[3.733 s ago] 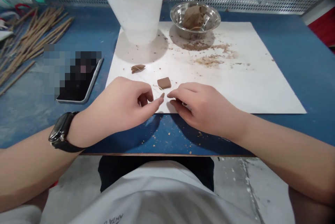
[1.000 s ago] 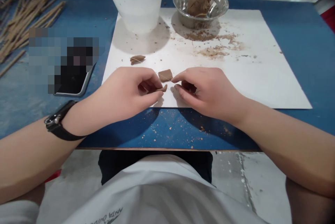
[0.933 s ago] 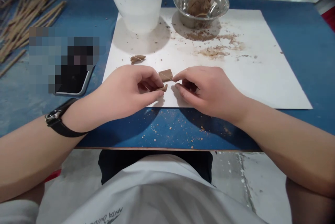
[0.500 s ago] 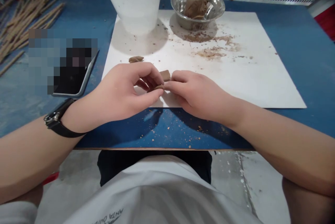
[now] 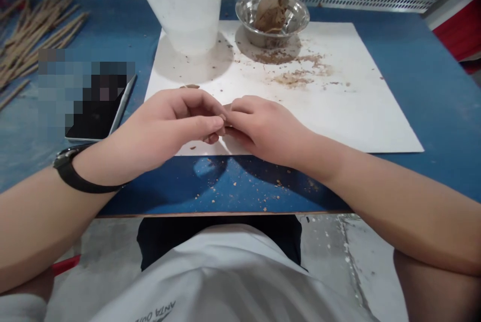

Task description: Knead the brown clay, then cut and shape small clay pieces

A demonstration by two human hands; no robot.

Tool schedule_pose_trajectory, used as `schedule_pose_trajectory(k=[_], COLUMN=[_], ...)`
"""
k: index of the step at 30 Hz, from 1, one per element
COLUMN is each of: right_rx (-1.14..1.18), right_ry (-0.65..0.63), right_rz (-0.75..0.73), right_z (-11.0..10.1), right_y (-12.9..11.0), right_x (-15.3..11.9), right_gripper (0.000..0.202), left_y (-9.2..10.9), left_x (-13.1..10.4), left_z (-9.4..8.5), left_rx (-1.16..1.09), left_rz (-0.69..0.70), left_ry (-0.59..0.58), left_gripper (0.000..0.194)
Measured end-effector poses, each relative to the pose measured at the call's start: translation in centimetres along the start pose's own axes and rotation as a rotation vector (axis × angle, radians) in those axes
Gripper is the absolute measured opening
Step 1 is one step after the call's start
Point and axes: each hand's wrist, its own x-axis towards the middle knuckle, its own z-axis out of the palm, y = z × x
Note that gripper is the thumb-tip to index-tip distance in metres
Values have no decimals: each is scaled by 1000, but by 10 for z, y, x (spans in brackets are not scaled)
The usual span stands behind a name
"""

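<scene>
My left hand [image 5: 169, 119] and my right hand [image 5: 266, 124] meet over the front edge of a white board [image 5: 361, 111]. Thumb and fingers of the left pinch a small brown piece [image 5: 222, 118], mostly covered by the fingertips. The right hand's fingers are closed against the same spot, around a brown piece that is largely hidden between the hands. Behind my left hand a small brown scrap [image 5: 191, 86] lies on the board, partly covered.
A white bucket [image 5: 184, 6] and a metal bowl [image 5: 244, 11] holding a brown lump [image 5: 270, 13] stand at the back of the board. On the blue table [image 5: 150, 196], left, lie a phone [image 5: 99, 111] and many brown sticks [image 5: 41, 31]. Crumbs are scattered about.
The view has shifted slightly. My left thumb and fingers have moved closer to my right hand, and the flat brown piece between the hands is now mostly covered.
</scene>
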Motion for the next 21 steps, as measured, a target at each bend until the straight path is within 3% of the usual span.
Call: schedule_pose_trajectory(k=[4, 8, 11, 14, 17, 21], right_rx=[-8, -99, -151, -166, -139, -99], right_ry=[117, 185, 134, 43, 57, 87], right_rz=[47, 196, 294, 341, 303, 265], right_z=[-10, -21, -23, -20, -18, -18], right_y=[8, 24, 37, 46, 49, 45], right_x=[-11, -20, -21, -20, -20, -22], right_gripper=[29, 24, 21, 19, 17, 16], left_y=[-3, -4, -3, -1, 0, 2], left_x=[3, 3, 2, 0, 0, 1], left_z=[0, 1, 2, 2, 3, 4], left_rx=[-3, 12, -59, 29, 171, 159], left_rz=[-31, -40, -50, -26, 27, 60], left_ry=[-19, 10, 53, 60, 50, 14], left_gripper=[15, 18, 10, 10, 13, 10])
